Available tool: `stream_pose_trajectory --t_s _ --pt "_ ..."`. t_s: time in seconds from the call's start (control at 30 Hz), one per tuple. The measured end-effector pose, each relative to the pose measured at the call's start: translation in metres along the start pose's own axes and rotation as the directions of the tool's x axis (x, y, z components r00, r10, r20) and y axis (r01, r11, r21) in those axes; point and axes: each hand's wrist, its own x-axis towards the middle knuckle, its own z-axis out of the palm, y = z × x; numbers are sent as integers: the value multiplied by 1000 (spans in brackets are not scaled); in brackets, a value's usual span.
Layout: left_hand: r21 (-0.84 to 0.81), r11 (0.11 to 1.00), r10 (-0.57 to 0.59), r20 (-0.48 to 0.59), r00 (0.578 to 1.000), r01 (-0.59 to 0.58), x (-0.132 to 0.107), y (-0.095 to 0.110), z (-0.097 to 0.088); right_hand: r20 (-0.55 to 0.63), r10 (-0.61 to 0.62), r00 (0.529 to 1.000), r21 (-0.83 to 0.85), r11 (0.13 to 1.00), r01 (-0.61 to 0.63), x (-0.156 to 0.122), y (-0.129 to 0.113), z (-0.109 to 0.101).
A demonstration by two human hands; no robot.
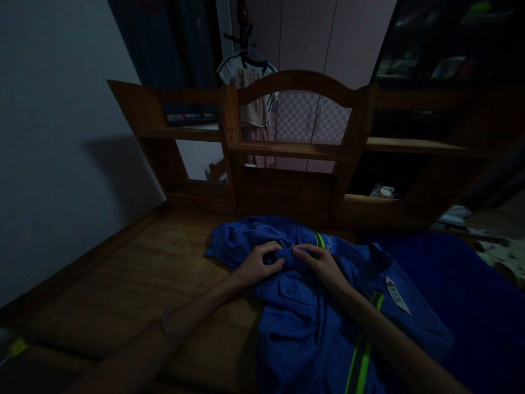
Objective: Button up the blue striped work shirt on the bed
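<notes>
A blue work jacket (pixel 287 323) with yellow-green and dark stripes lies spread in loose folds on the wooden surface. My left hand (pixel 258 265) curls its thumb and fingers around a raised fold of the cloth, near the jacket's middle. Opposite it, my right hand (pixel 322 265) pinches the same fold. Just below my hands sits a pocket flap (pixel 296 291) with faint marking. A white label (pixel 397 294) shows on the jacket's right side, and part of some pale lettering is visible past my right hand. Some fingertips are hidden by the cloth.
Wooden planks (pixel 180 257) extend to the left, up to a pale wall (pixel 61 164). Behind the jacket stands a wooden shelf unit (pixel 287 150) with open compartments. Dark blue cloth (pixel 471 306) lies at the right. Clothes (pixel 252 93) hang beyond the shelves, before a pink wardrobe (pixel 307 49).
</notes>
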Motion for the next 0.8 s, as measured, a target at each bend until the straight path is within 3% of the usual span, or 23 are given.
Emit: stream_pose_trajectory --t_s 0.8 --pt "-3 1000 11 -3 1000 -11 0 0 0 5 -11 1000 -3 1000 11 0 2 -2"
